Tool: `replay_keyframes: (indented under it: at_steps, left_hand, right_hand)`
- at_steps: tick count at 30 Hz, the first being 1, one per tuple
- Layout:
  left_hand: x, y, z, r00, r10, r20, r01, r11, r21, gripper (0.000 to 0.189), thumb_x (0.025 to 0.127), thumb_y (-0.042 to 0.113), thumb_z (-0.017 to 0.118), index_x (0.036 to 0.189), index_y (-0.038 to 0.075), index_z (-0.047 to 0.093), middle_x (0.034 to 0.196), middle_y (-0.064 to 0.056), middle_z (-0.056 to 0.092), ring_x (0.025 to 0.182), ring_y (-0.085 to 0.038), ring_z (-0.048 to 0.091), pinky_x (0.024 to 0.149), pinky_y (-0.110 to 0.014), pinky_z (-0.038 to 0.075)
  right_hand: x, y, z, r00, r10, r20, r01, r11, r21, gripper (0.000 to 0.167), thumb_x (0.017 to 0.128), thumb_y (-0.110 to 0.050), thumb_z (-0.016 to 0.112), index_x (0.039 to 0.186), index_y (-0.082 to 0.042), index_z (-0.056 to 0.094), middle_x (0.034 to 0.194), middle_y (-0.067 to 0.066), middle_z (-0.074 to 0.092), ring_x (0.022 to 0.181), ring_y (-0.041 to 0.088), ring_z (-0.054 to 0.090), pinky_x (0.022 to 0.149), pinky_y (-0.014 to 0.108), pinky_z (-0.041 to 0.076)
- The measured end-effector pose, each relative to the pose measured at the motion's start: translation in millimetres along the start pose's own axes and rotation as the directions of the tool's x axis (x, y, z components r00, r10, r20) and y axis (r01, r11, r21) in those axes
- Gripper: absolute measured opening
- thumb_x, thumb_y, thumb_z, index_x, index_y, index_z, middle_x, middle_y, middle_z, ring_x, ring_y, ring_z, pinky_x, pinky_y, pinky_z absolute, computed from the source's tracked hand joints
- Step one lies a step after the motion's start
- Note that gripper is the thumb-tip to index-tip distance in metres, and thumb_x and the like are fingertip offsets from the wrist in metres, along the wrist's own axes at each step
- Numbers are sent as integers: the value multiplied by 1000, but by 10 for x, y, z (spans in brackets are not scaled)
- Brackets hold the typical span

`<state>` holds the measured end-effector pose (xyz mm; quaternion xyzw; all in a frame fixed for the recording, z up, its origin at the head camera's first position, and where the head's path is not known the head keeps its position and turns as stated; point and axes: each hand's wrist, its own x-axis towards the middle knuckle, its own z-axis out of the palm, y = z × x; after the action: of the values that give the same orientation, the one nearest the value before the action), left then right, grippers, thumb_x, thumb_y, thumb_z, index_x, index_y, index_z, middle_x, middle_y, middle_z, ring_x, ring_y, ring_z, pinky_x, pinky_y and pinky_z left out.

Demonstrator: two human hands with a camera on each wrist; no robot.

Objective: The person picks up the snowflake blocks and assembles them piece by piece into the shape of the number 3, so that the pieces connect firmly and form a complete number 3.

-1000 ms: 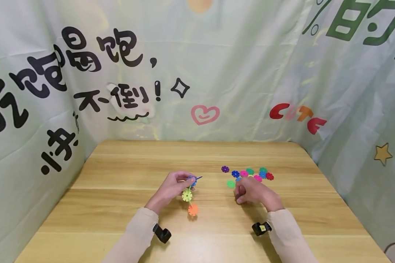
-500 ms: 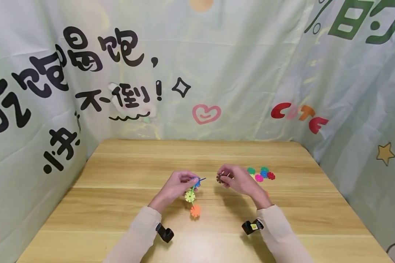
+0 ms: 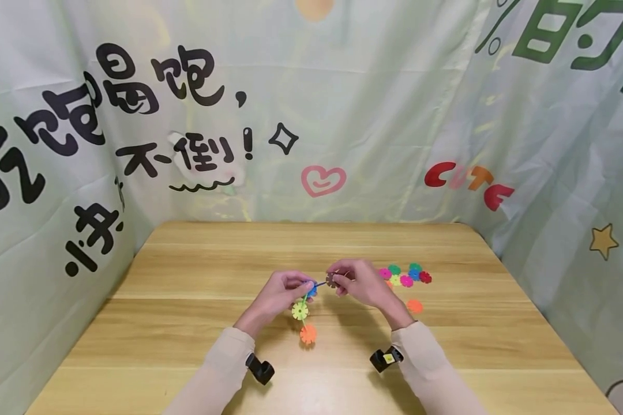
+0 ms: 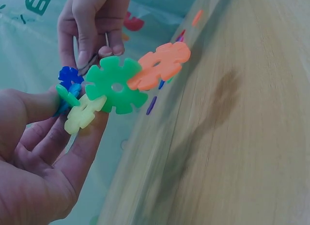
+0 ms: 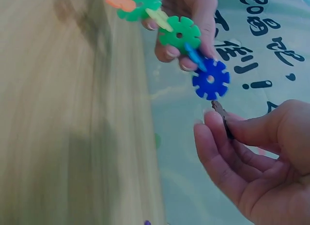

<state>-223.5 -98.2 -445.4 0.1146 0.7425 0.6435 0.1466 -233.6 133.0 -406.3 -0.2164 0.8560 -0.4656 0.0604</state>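
up above the middle of the table (image 3: 213,253), the left hand (image 3: 282,291) pinches a chain of flower discs (image 3: 300,311) near its blue end. the right hand (image 3: 363,282) pinches a brown disc (image 5: 222,118) just beside the dark blue disc (image 5: 218,84) at that end; whether they touch is hard to tell. loose discs (image 3: 406,281) lie toward the far right corner.
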Motion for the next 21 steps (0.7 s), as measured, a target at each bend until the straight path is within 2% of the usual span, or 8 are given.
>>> replay_keyframes:
  at_steps: [5, 11, 17, 21]
  left_hand:
    - [-3, 0, -19, 1000, -23, -7, 23, 1000, 10, 24, 102, 25, 67, 117, 8, 74, 103, -16, 79, 85, -23, 74, 59, -22, 52]
    - [-21, 19, -57, 999, -40, 2, 39, 999, 38, 25, 101, 25, 68, 118, 8, 74, 104, -15, 80, 91, -31, 76, 61, -22, 52]
    - [-26, 50, -65, 998, -56, -2, 56, 997, 47, 28, 101, 24, 68, 120, 4, 73, 101, -12, 81, 88, -26, 76, 62, -21, 50]
    - [-12, 55, -65, 998, -60, -15, 61, 997, 44, 27, 101, 23, 68, 120, 5, 73, 101, -11, 81, 84, -19, 75, 61, -20, 49]
  right_hand:
    - [7, 1, 61, 1000, 16, -17, -16, 1000, -10, 18, 101, 0, 62, 115, 2, 73, 96, 17, 77, 68, 13, 70, 69, 46, 64]
    - [4, -2, 59, 1000, 1, 9, -1, 1000, -3, 18, 100, 1, 62, 115, 3, 73, 95, 15, 77, 68, 13, 70, 68, 47, 63]
    - [-4, -8, 49, 1000, 14, -4, -14, 1000, 12, 18, 100, 2, 61, 114, 3, 73, 96, 17, 77, 68, 14, 69, 69, 48, 63]
    - [5, -18, 47, 1000, 27, -12, -27, 999, 21, 18, 100, 2, 62, 114, 2, 74, 96, 18, 77, 67, 14, 69, 69, 47, 63]
